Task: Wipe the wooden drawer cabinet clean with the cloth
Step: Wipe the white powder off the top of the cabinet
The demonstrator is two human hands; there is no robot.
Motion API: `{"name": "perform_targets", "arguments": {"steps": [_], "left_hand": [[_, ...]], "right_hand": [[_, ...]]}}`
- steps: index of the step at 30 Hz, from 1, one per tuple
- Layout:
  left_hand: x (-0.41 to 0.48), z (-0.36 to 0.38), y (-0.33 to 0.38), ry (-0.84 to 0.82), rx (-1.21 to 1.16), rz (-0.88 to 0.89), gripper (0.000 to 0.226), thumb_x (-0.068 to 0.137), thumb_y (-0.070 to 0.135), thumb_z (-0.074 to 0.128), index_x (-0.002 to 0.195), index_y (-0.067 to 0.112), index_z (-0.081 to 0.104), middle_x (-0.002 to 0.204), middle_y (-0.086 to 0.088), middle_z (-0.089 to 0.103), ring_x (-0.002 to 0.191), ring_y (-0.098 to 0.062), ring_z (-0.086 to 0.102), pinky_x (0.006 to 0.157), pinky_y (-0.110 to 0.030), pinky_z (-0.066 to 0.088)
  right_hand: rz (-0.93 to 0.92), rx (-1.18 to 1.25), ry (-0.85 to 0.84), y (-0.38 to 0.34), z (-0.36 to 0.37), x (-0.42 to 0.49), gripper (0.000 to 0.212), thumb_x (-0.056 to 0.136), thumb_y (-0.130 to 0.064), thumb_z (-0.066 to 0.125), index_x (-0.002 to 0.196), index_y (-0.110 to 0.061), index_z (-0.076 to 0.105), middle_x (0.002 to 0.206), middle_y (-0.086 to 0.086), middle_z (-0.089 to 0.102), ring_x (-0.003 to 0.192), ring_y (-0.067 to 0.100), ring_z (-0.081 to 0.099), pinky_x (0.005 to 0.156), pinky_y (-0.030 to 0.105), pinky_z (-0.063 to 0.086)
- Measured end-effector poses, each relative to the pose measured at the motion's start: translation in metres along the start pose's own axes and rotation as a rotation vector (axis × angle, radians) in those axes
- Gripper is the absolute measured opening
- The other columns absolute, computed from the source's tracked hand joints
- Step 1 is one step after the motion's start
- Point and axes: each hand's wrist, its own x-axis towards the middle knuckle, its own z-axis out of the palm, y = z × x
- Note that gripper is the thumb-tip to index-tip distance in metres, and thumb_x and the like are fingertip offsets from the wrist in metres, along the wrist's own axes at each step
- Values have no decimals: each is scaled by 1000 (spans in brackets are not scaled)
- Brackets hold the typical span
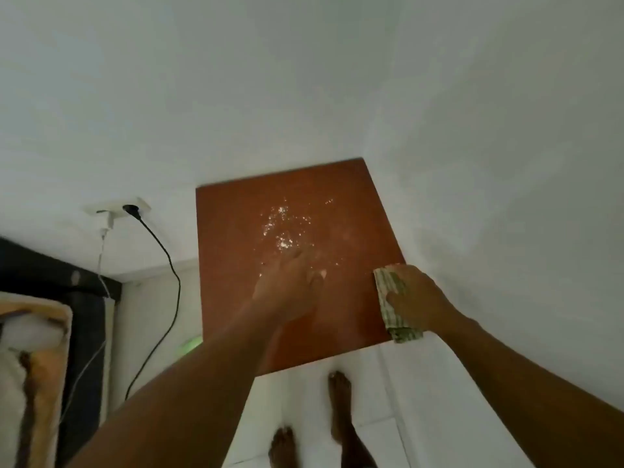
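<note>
I look down on the reddish-brown wooden top of the drawer cabinet (233, 265), which stands in a corner of white walls. White crumbs or powder (285, 228) are scattered over its middle. My left hand (290, 285) is blurred, fingers spread, resting on the top just below the crumbs and holding nothing. At the cabinet's right edge my right hand (418, 298) presses down on a folded green-and-white checked cloth (388, 292).
A wall socket (118, 207) with a black cable (165, 265) and a white charger cable sits left of the cabinet. A dark bed frame with bedding (33, 349) fills the lower left. My bare feet (339, 400) stand on white floor tiles.
</note>
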Motion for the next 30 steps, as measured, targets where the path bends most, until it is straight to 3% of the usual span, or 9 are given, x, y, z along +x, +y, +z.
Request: {"name": "perform_targets", "arguments": {"steps": [3,6,11,16,20,23,26,28,30], "left_hand": [[22,37,-6,-49,-9,-51,58,101,44,47,152,20,35,157,-6,38,144,-29,35,114,-50,36],[45,70,-22,-67,45,-46,56,102,45,44,151,20,36,160,-7,33,147,-27,29,118,-51,31],[80,95,-46,-33,115,-87,63,102,50,37,158,24,20,169,-6,7,155,-26,1,126,-47,8],[119,95,-70,0,210,-55,68,104,53,28,160,23,6,169,-4,-2,155,-22,-6,123,-43,2],[143,94,-82,24,269,1,66,104,54,26,160,24,9,169,-1,3,155,-21,-4,125,-41,2],[145,99,-92,39,330,41,65,103,53,29,160,23,18,169,-4,11,155,-23,5,122,-39,1],[141,106,-95,63,394,114,62,101,52,33,152,18,40,162,-11,32,151,-29,26,120,-43,12],[140,109,-97,32,417,135,65,101,53,26,154,18,35,165,-10,25,153,-28,20,121,-44,11],[138,106,-95,-11,418,119,68,101,55,17,159,20,21,168,-7,9,155,-26,6,123,-44,4]], "right_hand": [[5,-132,11,38,33,20,73,98,-40,54,158,-18,19,166,4,19,153,25,20,122,40,24],[-109,-296,112,77,78,29,74,94,-47,41,156,-9,26,163,15,26,151,36,24,119,49,27],[-291,-220,304,103,110,42,56,93,-3,41,149,-6,39,158,14,36,149,34,30,112,61,38],[-325,123,474,52,75,142,59,90,9,36,147,-7,46,158,10,37,150,27,31,112,55,41],[-356,134,468,-16,9,286,70,83,17,43,147,-11,46,157,10,39,147,26,36,118,46,36],[-452,-110,278,-36,-14,359,64,88,5,45,150,-13,42,159,9,37,150,26,29,124,42,24],[-470,-348,149,-30,-8,384,57,101,-27,42,156,-20,30,165,2,23,155,20,13,126,44,11],[-496,-419,198,-25,3,379,58,103,-40,34,158,-23,24,167,-1,18,156,18,8,126,44,7],[-526,-445,242,-20,14,358,61,99,-41,26,158,-24,24,167,-3,18,155,17,11,126,43,9]]}}
